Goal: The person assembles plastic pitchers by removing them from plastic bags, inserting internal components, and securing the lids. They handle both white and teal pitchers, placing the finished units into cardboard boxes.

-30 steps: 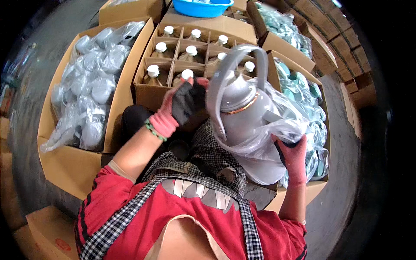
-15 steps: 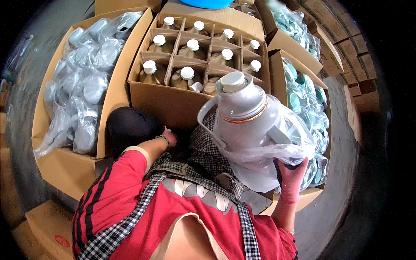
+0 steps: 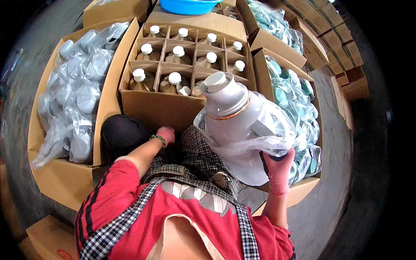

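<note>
A light grey vacuum flask [image 3: 232,108] with a white lid and a copper-coloured ring leans over my lap, its lower part inside a clear plastic bag [image 3: 242,158]. My right hand [image 3: 279,169], in a pink glove with dark finger parts, is closed on the gathered bag at the flask's lower right side. My left hand [image 3: 165,135], also gloved in pink, is low between my knees, close to the front wall of the divided carton [image 3: 160,110]. Its fingers are hidden. White-capped glass liners [image 3: 174,79] stand in that carton's compartments.
At the left is a long carton [image 3: 60,175] of bagged grey flask parts [image 3: 84,93]. Cartons on the right hold bagged pale green parts [image 3: 288,99]. A blue basin [image 3: 188,6] sits beyond the divided carton. Stacked boxes [image 3: 336,39] line the far right.
The view has shifted slightly, so most things sit a little further left. My left hand shows more of its glove now. The right hand keeps its hold on the bagged flask.
</note>
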`<state>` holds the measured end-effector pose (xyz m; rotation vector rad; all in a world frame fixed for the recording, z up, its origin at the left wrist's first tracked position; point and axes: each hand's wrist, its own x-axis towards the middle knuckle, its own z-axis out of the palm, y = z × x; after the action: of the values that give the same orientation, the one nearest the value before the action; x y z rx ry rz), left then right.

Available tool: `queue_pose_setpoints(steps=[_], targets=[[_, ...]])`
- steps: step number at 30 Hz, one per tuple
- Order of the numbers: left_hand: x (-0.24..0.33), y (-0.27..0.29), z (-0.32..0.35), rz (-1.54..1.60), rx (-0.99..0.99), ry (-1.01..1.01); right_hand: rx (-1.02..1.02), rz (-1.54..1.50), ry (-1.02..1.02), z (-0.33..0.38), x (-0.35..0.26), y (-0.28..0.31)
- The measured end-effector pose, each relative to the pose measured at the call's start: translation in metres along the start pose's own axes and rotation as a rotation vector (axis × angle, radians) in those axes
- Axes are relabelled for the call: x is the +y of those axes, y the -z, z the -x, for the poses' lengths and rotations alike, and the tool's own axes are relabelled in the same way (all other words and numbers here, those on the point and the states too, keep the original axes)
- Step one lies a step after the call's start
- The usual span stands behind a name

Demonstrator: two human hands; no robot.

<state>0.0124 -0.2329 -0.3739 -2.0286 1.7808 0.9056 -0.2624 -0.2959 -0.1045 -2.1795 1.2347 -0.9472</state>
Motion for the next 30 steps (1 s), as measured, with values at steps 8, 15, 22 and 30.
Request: queue_pose_setpoints(steps=[8, 15, 22, 30], targets=[[-0.078, 0.168, 0.142, 1.078, 1.338, 0.141, 0.247, 0.008, 0.111, -0.010, -0.045, 0.010], [-0.037, 0.225, 0.263, 0.880, 1.924, -0.359, 0.070, -0.053, 0.192, -0.034, -0.085, -0.025], [-0.011, 0.174, 0.316, 0.277, 1.614, -0.601, -0.162, -0.552, 0.047, 0.027, -0.063, -0.101], [-0.033, 0.203, 0.345, 0.784, 1.361, -0.492, -0.338, -0.560, 0.385, 0.035, -0.064, -0.102]])
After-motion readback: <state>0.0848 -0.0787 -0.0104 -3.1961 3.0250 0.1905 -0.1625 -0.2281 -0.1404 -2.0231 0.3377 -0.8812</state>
